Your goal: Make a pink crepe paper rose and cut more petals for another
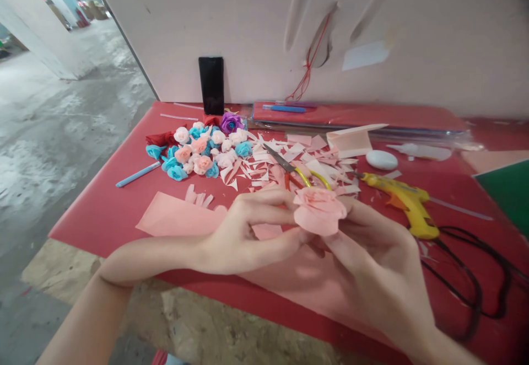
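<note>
A pink paper flower (pixel 318 210) with layered petals is held up between both hands, above the red table covering. My left hand (pixel 256 232) pinches its left side and base with thumb and fingers. On the other side, my right hand (pixel 372 255) grips the flower with thumb and fingertips. Beneath and left of the hands lies pink paper (pixel 177 213). Just beyond them, scissors (pixel 303 175) with yellow and red handles rest on a heap of paper scraps (pixel 260 166).
Finished paper flowers (pixel 202 147) sit in a pile at the left, near a blue pen (pixel 138 175). A black phone (pixel 211 85) leans on the back panel. At the right lie a yellow glue gun (pixel 400 199) with its black cord, and a white oval object (pixel 382 159).
</note>
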A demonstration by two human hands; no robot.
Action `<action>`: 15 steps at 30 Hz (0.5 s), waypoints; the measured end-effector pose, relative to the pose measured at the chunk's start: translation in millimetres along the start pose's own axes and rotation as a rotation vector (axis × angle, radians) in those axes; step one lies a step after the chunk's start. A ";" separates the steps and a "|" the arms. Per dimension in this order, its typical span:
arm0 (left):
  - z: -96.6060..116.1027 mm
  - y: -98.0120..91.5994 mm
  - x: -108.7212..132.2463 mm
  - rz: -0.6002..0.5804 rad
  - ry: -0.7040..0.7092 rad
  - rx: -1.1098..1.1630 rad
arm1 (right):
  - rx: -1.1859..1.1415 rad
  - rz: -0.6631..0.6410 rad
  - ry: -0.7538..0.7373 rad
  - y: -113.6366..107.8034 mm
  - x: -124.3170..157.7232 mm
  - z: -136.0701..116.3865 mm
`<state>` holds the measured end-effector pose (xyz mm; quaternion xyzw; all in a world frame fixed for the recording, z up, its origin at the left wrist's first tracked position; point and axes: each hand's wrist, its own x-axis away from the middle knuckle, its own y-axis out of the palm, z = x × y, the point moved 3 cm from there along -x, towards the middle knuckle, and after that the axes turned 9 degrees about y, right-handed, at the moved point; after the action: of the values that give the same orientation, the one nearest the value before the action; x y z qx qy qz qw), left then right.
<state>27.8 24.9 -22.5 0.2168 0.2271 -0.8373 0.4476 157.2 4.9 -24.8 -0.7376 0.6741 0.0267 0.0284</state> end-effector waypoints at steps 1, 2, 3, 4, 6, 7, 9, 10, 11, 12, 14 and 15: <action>-0.1 -0.1 0.0 -0.003 0.006 -0.020 | 0.000 0.007 0.000 0.3 0.0 0.4; -0.2 -0.2 0.0 -0.003 0.012 -0.037 | -0.004 0.015 0.004 0.4 0.1 1.0; -0.4 -0.2 0.0 0.000 0.017 -0.049 | -0.012 0.018 0.010 0.5 0.3 1.7; -0.5 -0.2 0.0 0.005 0.023 -0.054 | -0.021 0.020 0.022 0.5 0.6 2.6; -1.1 0.3 0.0 0.016 0.018 -0.039 | -0.044 0.018 0.041 -0.1 2.0 3.9; -1.3 0.6 0.1 0.023 0.013 -0.022 | -0.057 0.015 0.045 -0.5 2.8 4.2; -1.8 1.3 0.4 0.031 0.000 0.017 | -0.082 -0.006 0.044 -1.0 4.5 4.2; -2.1 1.5 0.5 0.033 -0.008 0.030 | -0.092 -0.017 0.041 -1.0 5.0 4.1; -2.4 1.7 0.6 0.035 -0.015 0.039 | -0.098 -0.026 0.039 -1.0 5.4 4.1; -2.6 1.8 0.8 0.037 -0.023 0.044 | -0.099 -0.034 0.041 -0.8 5.4 4.2; -3.2 1.8 1.0 0.038 -0.035 0.049 | -0.096 -0.038 0.040 -0.3 5.0 4.5; -3.3 1.6 1.1 0.039 -0.036 0.049 | -0.094 -0.036 0.037 -0.2 4.7 4.6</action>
<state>29.1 25.3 -26.1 0.2170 0.1945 -0.8375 0.4622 157.8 0.6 -29.8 -0.7504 0.6592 0.0442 -0.0184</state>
